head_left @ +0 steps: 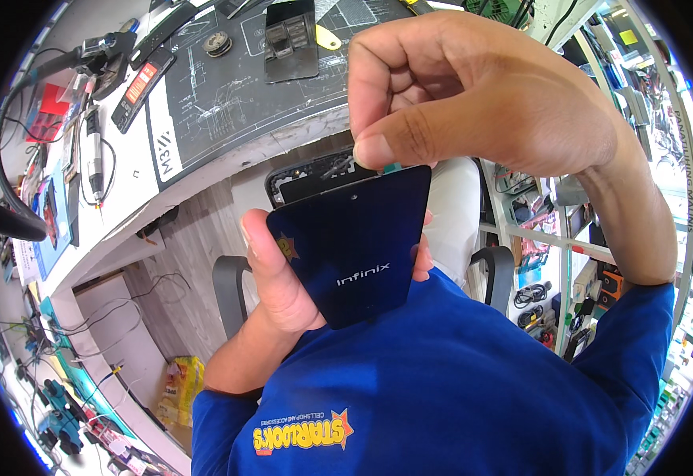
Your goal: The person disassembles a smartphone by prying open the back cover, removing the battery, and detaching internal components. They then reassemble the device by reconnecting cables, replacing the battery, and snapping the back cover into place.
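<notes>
My left hand (279, 278) grips a smartphone from below, thumb along its left edge and fingertips at its right edge. Its dark screen panel (354, 246) is lit with a pale logo and faces up, tilted. Behind the panel's top edge shows the opened phone body (314, 173), with internal parts exposed. The two pieces stand apart at the top; whether they join lower down is hidden. My right hand (481, 99) pinches thumb and forefinger together at the top of the phone body. A bit of green shows beside the thumb. What the pinch holds cannot be made out.
Beyond the phone, a workbench carries a dark printed mat (235, 103), a dark phone panel (291, 59), a round metal tin (217, 44), another phone (144, 89) and a pen-like tool (94, 151). Chair armrests (231, 289) flank me. Stocked shelves (568, 278) stand at right.
</notes>
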`<state>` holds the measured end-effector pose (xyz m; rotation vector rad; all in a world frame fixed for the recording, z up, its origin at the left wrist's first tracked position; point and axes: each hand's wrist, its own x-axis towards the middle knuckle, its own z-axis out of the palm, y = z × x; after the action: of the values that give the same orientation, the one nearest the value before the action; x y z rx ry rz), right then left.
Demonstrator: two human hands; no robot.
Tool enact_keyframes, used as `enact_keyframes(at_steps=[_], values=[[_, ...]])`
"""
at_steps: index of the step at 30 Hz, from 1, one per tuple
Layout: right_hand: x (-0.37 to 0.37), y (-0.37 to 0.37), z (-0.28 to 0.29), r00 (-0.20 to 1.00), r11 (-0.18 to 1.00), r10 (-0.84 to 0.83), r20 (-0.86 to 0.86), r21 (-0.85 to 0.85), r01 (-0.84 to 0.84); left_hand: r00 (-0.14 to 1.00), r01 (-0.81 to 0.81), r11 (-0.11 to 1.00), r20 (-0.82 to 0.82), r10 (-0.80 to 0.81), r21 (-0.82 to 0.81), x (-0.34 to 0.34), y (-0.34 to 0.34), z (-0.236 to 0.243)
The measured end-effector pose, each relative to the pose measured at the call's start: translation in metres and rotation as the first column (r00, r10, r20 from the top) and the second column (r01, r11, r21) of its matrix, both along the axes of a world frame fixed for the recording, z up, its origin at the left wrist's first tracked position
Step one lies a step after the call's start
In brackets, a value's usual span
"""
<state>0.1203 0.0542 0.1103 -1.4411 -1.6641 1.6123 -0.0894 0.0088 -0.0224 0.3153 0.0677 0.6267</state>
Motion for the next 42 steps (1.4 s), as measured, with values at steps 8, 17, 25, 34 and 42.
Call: enact_keyframes(at_steps=[8, 17, 25, 34, 42], values=[[-0.002, 0.002, -0.007, 0.998, 0.999, -0.026, -0.06, -0.027, 0.024, 0.991, -0.017, 1.0, -0.136, 0.015, -0.01, 0.0, 0.002, 0.001], [0.012, 0.001, -0.037, 0.987, 0.979, -0.158, -0.042, 0.123, 0.162, 1.0, -0.025, 0.988, 0.003, 0.026, -0.155, 0.0, 0.012, -0.007], [0.034, 0.005, -0.078, 0.914, 0.894, -0.385, -0.131, 0.192, 0.404, 0.989, -0.025, 0.968, 0.133, 0.06, -0.25, -0.002, 0.052, -0.031], [0.048, -0.02, -0.07, 0.846, 0.767, -0.383, -0.371, 0.383, 0.515, 0.952, 0.06, 0.952, 0.304, 0.035, -0.3, -0.018, 0.086, -0.041], [0.01, -0.006, -0.111, 0.879, 0.842, -0.262, -0.399, 0.35, 0.41, 0.993, -0.053, 0.956, 0.082, 0.079, -0.289, -0.017, 0.095, -0.022]])
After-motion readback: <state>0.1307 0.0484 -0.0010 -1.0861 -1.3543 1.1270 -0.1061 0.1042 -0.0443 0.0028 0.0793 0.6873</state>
